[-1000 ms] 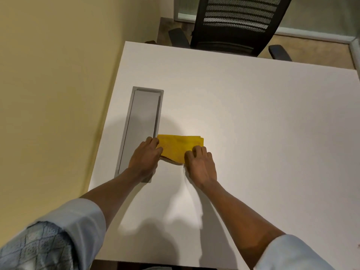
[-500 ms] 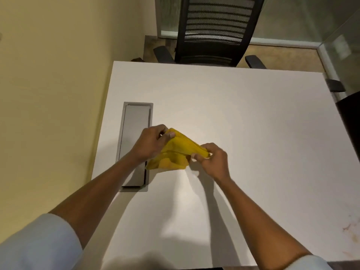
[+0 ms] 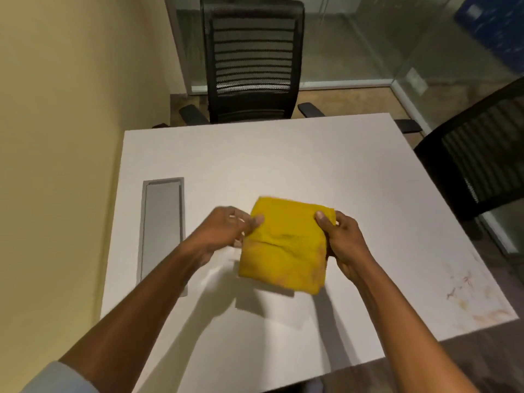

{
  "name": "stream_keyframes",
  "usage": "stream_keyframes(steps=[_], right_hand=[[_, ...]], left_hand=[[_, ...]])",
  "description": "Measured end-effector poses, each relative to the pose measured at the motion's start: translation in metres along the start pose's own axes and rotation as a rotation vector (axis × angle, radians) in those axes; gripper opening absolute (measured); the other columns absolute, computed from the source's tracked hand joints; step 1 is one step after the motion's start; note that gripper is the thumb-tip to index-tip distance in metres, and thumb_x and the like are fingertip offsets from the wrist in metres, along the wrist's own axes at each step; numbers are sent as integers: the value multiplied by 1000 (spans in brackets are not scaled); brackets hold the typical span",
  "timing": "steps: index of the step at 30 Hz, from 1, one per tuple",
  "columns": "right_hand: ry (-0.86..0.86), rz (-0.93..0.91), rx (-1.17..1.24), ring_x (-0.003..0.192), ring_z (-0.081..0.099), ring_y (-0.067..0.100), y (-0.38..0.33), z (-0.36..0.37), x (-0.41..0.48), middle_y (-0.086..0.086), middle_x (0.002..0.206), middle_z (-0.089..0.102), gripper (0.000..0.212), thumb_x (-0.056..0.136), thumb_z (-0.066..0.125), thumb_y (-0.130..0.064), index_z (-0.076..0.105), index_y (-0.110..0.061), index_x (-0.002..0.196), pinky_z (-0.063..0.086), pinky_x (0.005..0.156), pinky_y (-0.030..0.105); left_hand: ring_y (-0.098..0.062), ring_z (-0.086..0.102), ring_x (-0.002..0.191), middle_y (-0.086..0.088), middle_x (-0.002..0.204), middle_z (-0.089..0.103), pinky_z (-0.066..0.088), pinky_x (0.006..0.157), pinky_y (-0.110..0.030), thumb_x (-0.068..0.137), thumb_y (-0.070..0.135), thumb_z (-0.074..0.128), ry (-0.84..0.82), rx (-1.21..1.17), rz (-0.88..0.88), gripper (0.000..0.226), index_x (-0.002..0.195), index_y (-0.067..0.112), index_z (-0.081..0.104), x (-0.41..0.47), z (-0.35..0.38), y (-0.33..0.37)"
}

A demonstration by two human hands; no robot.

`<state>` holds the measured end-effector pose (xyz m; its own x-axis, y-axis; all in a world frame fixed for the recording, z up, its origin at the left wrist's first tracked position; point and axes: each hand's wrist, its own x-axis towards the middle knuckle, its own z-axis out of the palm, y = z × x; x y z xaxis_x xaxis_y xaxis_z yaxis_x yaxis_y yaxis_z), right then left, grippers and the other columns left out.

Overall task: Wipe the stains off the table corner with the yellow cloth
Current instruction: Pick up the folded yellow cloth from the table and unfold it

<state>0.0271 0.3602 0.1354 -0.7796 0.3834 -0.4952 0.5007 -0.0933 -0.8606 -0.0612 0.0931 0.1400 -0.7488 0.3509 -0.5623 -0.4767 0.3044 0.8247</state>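
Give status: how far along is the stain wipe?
Done: the yellow cloth is off the table, folded. In hand: left hand and right hand pinch its two sides, holding it over the table's middle. Left: all the wiping; the brownish stains at the near right corner look untouched.

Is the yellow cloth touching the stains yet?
Apart. The head view shows a stretch of bare table between the cloth and the stains near the right corner.
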Motion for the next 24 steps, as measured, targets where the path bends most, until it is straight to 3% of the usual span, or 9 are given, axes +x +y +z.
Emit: stream_keyframes(steps=[3,6,8,10,13,16,18,21,24], right_hand=[[32,144,43,90,75,26,14,-43,-24,16,115,76,53,94,83,-31,63,-6,137,64,76,42],[18,136,85,109,71,26,39,-88,-49,8,129,64,96,77,96,-15,42,-26,155,64,91,46],[-17,58,5,115,70,25,56,-115,-68,6,137,59,109,69,100,-8,42,-35,156,65,91,44],[-42,-37,-151,116,67,22,70,-136,-84,3,145,51,105,63,103,-8,52,-45,148,67,86,40],[-30,-156,-350,137,59,30,92,-165,-108,10,161,41,92,59,104,-9,67,-41,137,60,107,47],[34,-161,-509,141,56,30,116,-190,-126,5,177,10,82,63,103,-15,68,-28,136,52,104,23],[90,-152,-571,139,58,27,132,-210,-138,4,179,2,80,68,102,-17,66,-22,140,44,100,13],[206,-200,-585,142,56,24,147,-240,-154,6,178,13,64,77,95,-7,72,-21,134,39,102,14],[308,-241,-497,129,55,13,159,-273,-169,3,168,31,58,78,92,0,75,-25,128,44,102,15]], left_hand=[[-25,73,83,-13,95,75,59,84,-41,87,6,94,18,3,-19,51,131,1,69,-12,46,-22],[-23,73,83,-9,95,75,61,88,-45,88,3,92,59,53,101,61,139,22,66,-26,87,-32],[-22,70,80,-7,95,76,61,86,-47,90,3,90,67,81,203,51,129,32,76,-35,115,-33],[-22,73,89,1,97,81,61,92,-47,93,2,84,94,99,240,35,109,33,87,-44,142,-33],[-20,79,110,8,102,87,62,103,-44,96,0,80,151,101,227,31,95,29,91,-60,189,-31],[-20,75,90,5,89,83,62,91,-42,89,5,90,142,139,210,26,98,30,90,-73,230,-33],[-23,74,88,0,91,82,65,88,-44,82,5,96,95,194,204,36,104,32,89,-82,256,-32],[-22,73,92,0,106,83,65,87,-46,75,1,98,63,323,240,48,108,34,87,-96,291,-33],[-18,72,94,5,107,81,61,82,-34,74,3,100,69,437,321,51,112,33,86,-106,322,-36]])
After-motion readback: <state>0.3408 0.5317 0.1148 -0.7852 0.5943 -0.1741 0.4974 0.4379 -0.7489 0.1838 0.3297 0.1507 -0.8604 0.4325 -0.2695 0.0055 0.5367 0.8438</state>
